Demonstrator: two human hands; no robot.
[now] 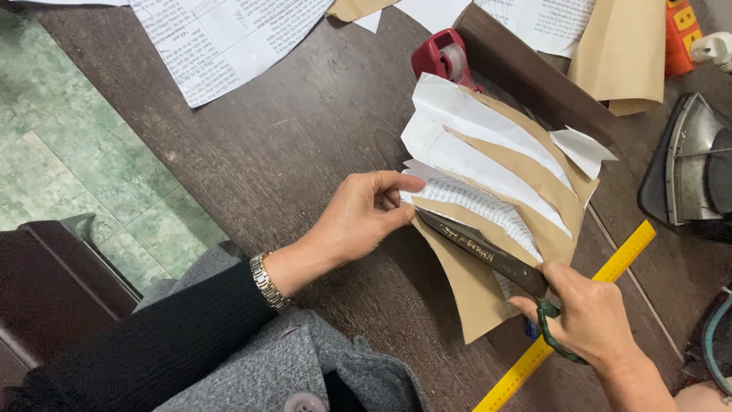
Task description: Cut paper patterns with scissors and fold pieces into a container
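My left hand (pixel 364 214) pinches the left edge of a fan of brown and white paper pieces (pixel 496 183) lying on the dark wooden table (pixel 290 145). My right hand (pixel 591 317) grips the green handles of dark scissors (pixel 484 250), whose blades lie across the lower brown piece and point toward my left fingers. The blades look nearly closed. A printed white sheet sits between the brown layers just above the blades.
A yellow ruler (pixel 568 320) lies diagonally under my right hand. A red tape dispenser (pixel 446 55) stands behind the papers, and an iron (pixel 690 164) rests at the right. Printed sheets (pixel 229 38) and brown paper (pixel 621 49) cover the far table. Green floor tiles show at left.
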